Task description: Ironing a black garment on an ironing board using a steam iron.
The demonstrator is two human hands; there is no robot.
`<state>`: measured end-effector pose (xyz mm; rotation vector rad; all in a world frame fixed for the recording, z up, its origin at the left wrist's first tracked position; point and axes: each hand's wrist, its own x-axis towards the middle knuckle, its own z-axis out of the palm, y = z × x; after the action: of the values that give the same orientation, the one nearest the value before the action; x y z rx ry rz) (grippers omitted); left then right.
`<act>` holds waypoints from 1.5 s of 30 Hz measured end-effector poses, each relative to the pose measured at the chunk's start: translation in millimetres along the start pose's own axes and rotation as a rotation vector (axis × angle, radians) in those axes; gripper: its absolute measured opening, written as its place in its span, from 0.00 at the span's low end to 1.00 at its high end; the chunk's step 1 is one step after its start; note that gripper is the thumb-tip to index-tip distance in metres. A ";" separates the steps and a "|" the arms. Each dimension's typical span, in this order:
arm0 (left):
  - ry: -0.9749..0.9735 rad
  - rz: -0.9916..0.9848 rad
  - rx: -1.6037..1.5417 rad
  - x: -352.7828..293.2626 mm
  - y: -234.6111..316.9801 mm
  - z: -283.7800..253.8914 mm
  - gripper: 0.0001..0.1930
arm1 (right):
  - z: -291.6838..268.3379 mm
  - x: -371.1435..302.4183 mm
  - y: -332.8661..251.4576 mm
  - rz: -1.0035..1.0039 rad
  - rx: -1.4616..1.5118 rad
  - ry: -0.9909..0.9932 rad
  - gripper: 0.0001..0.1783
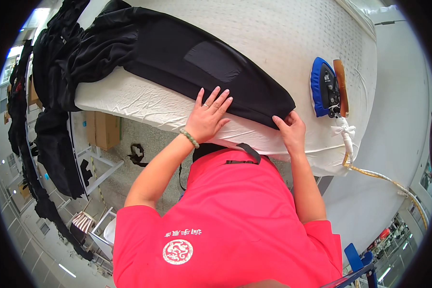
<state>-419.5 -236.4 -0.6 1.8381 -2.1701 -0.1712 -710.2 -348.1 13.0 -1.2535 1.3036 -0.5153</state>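
Note:
A black garment (168, 45) lies across the padded white ironing table (283, 29), one long tapering part, perhaps a sleeve or leg, stretched toward the right. A smoother dark patch (214, 61) shows on it. My left hand (209, 111) rests flat with fingers spread on its near edge; a ring and a green bead bracelet are on that arm. At the narrow right end, my right hand (291, 128) pinches the hem corner between thumb and fingers. To the right stands an iron (329, 89) with a blue cover and brown handle, apart from both hands.
A white-wrapped hose (346, 139) runs from the iron off the table's right side. More black cloth (57, 144) hangs over the left end. Below are a cardboard box (106, 129), a white metal frame (103, 175) and a black strip (137, 154) on the floor.

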 end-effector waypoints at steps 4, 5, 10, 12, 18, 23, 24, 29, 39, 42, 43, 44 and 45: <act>0.123 0.007 0.016 7.7 -6.4 -4.4 0.20 | -1.1 -3.1 4.1 -0.065 0.033 0.017 0.21; 0.115 0.015 0.024 15.5 -15.7 -10.1 0.17 | -1.6 -4.8 5.9 -0.076 0.013 0.017 0.21; -0.095 0.300 0.206 44.4 -38.5 -20.8 0.09 | -4.3 -1.4 20.0 -0.134 -0.145 0.007 0.21; -0.116 0.353 0.231 49.0 -41.5 -20.3 0.08 | -6.7 -2.4 19.3 -0.172 -0.280 -0.001 0.20; -0.048 0.213 0.295 34.3 -30.1 -10.6 0.04 | -7.7 -8.7 29.7 -0.317 -0.460 0.105 0.19; 0.236 0.099 -0.023 25.0 11.4 -1.8 0.10 | -7.9 -10.6 21.6 -0.309 -0.506 0.125 0.18; 0.201 0.096 -0.084 19.5 18.8 1.3 0.11 | -11.2 -11.1 14.1 -0.227 -0.448 0.093 0.18; 0.204 0.027 -0.210 22.2 31.0 -0.7 0.13 | -3.5 -31.8 -49.3 -0.658 -0.745 0.264 0.18; 0.248 0.002 -0.129 -0.5 4.0 -7.8 0.15 | 29.4 -22.1 -11.5 -0.829 -0.868 -0.157 0.14; 0.229 -0.034 -0.111 -14.2 -20.0 -16.3 0.17 | 28.7 -18.8 -19.5 -0.774 -0.883 -0.188 0.14; 0.233 -0.040 -0.107 -14.0 -20.6 -17.0 0.17 | 30.1 -15.6 -23.3 -0.683 -0.921 -0.249 0.14; 0.253 -0.055 -0.113 -12.1 -19.3 -15.9 0.16 | 32.2 -11.8 -27.3 -0.591 -0.958 -0.310 0.14; 0.272 -0.070 -0.119 -9.6 -17.5 -14.2 0.15 | 35.4 -7.7 -32.0 -0.497 -0.993 -0.370 0.15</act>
<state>-397.4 -228.7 6.7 1.7585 -1.8735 -0.0592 -669.6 -338.1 37.2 -2.3943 0.9125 0.0903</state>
